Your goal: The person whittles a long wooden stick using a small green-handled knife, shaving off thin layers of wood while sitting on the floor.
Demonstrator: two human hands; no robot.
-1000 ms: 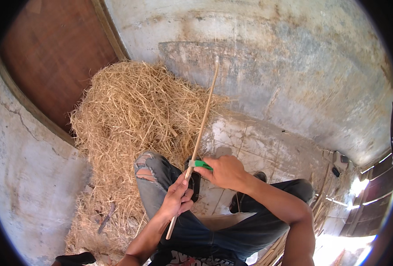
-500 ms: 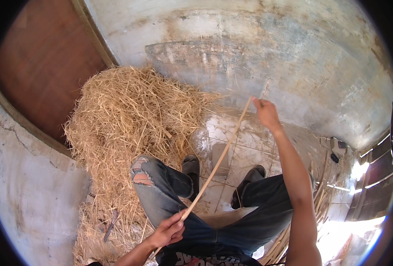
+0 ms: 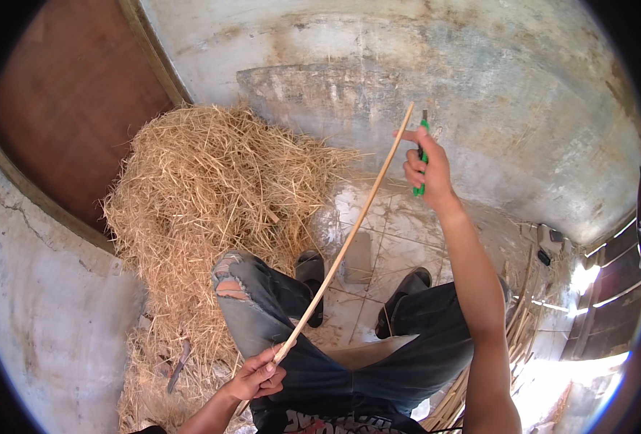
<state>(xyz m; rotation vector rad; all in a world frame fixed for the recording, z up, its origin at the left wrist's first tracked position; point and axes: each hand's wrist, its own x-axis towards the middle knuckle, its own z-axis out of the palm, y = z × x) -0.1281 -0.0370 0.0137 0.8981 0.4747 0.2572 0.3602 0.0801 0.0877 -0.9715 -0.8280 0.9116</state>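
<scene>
A long, thin, pale wooden stick (image 3: 349, 242) slants from my lap up and away to the right. My left hand (image 3: 259, 373) is closed around its lower part, above my left thigh. Beside the stick's far end, my right hand (image 3: 429, 163) grips a green utility knife (image 3: 418, 190) with its short blade pointing up. The index finger of that hand reaches toward the stick and seems to touch it near the tip. Part of the knife's handle is hidden by the fingers.
A big heap of dry straw (image 3: 212, 181) lies left and ahead, against the stained wall (image 3: 479, 94). A dark blade-like tool (image 3: 179, 367) rests on straw at lower left. A grey block (image 3: 357, 257) sits between my shoes. More sticks (image 3: 454, 400) lie at my right.
My right hand has turned upright, bringing the green utility knife into plain view. The stick has tilted steeper, its far tip higher, and my left hand has shifted slightly left and down.
</scene>
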